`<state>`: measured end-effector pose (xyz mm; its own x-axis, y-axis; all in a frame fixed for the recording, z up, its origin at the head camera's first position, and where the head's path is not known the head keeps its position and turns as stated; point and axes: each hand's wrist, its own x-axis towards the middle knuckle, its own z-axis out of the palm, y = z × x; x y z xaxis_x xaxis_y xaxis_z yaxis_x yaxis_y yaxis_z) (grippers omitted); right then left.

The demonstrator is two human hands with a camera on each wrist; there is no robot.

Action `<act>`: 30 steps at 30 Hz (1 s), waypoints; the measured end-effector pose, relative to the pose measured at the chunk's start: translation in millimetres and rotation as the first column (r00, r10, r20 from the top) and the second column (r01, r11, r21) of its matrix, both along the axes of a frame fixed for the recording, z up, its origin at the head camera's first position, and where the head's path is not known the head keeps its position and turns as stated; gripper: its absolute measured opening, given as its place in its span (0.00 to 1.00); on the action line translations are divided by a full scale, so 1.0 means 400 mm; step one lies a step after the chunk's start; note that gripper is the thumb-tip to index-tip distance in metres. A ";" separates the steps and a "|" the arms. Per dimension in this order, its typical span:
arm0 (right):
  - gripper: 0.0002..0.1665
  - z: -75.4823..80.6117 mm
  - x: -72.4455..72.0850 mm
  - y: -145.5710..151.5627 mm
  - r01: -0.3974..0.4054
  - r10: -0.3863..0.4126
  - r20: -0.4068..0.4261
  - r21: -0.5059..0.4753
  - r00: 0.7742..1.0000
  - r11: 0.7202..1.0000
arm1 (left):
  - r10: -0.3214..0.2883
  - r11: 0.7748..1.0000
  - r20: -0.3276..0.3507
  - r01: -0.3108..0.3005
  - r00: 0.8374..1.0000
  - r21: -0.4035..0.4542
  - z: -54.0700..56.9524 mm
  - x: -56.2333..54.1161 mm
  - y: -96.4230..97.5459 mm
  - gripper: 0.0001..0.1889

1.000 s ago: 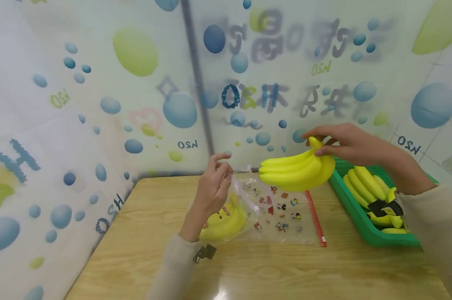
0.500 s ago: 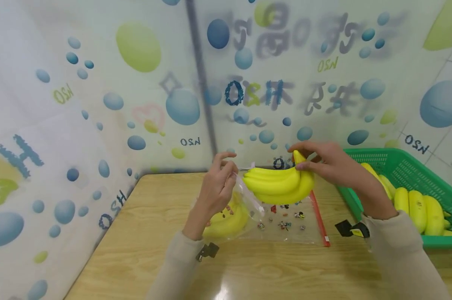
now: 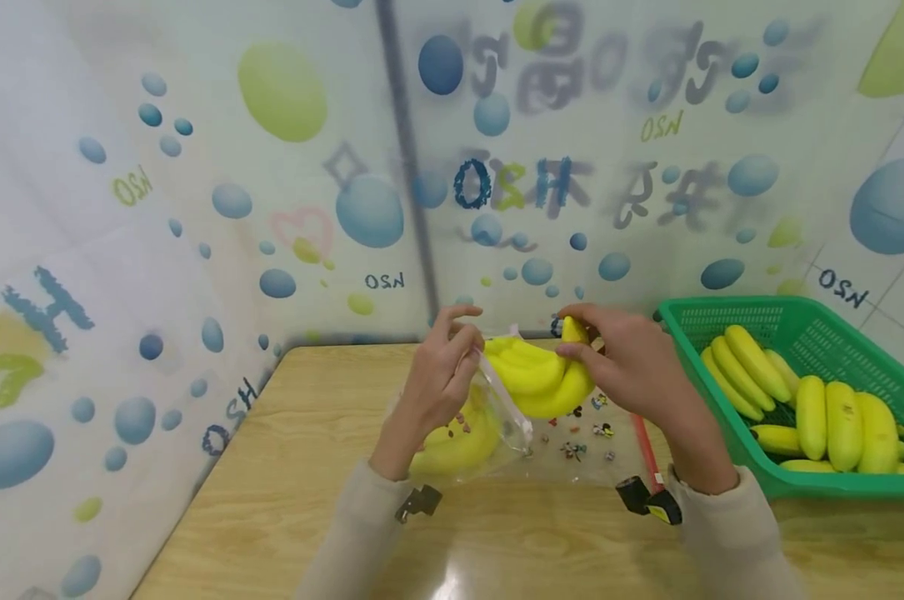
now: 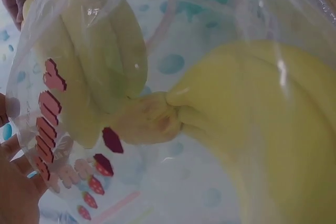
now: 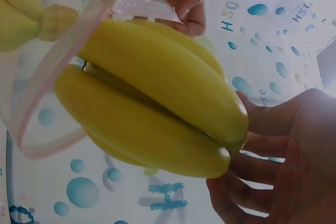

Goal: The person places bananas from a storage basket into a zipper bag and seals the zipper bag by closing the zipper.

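My left hand point(image 3: 440, 375) pinches the rim of a clear zip bag point(image 3: 507, 408) in the head view, its mouth facing right. One bunch of bananas point(image 4: 262, 108) lies inside the bag, behind the printed plastic in the left wrist view. My right hand point(image 3: 631, 358) grips a second bunch point(image 3: 537, 379) by its stem end. In the right wrist view the front of this held bunch point(image 5: 157, 93) overlaps the bag's pinkish zip rim point(image 5: 58, 82), with my right hand's fingers at its other end. My left fingers point(image 5: 191, 3) show above the bunch there.
A green basket point(image 3: 789, 312) with several bananas point(image 3: 845, 425) stands at the right of the wooden table point(image 3: 287, 492). Another clear bag with small printed figures and a red zip strip point(image 3: 645, 450) lies flat under my hands. A patterned wall rises behind the table.
My right hand has carried the bunch of bananas leftward, from beside the basket to the bag's mouth. My left hand has stayed at the bag's rim. The basket now shows more fully.
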<state>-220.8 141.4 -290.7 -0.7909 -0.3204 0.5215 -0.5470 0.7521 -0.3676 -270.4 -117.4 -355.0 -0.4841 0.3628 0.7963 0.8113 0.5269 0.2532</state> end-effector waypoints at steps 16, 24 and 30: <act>0.25 -0.029 -0.021 -0.044 0.109 -0.105 0.094 -0.041 0.990 0.993 | -0.031 0.999 -0.002 0.031 1.000 -0.008 0.006 -0.001 0.004 0.14; 0.27 -0.039 -0.032 -0.045 0.101 -0.097 0.152 -0.021 0.984 0.995 | -0.027 0.999 0.005 0.027 1.000 -0.024 0.002 0.001 0.003 0.14; 0.25 -0.046 -0.042 -0.055 0.051 -0.051 0.109 0.002 0.993 0.999 | -0.021 1.000 0.014 0.021 1.000 -0.004 0.005 0.000 -0.005 0.14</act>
<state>-237.4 119.4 -309.0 -0.8582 -0.2776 0.4319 -0.4647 0.7777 -0.4234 -270.4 -119.5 -352.9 -0.4876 0.3760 0.7880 0.8186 0.5106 0.2629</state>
